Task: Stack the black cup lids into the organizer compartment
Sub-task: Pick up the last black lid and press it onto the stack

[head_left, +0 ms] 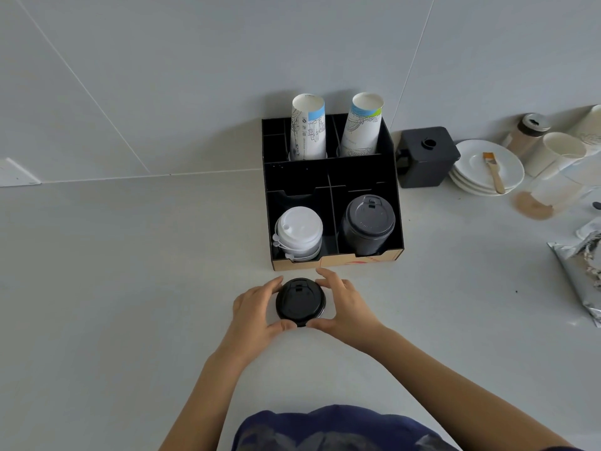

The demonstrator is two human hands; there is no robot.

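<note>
Both hands cup 1 small stack of black lids [300,302] at lower centre of the frame: left hand [260,309] and right hand [344,304] press its rim from opposite sides, fingers curled narrow around it. It sits flat on the counter [130,288], just below the organizer [331,190], tops up, sip tabs toward the organizer, stack axis vertical. Uneven squeeze could tilt or split the stack, or snag it on the compartment's front lip beside the black lid stack [369,222] at right.
</note>
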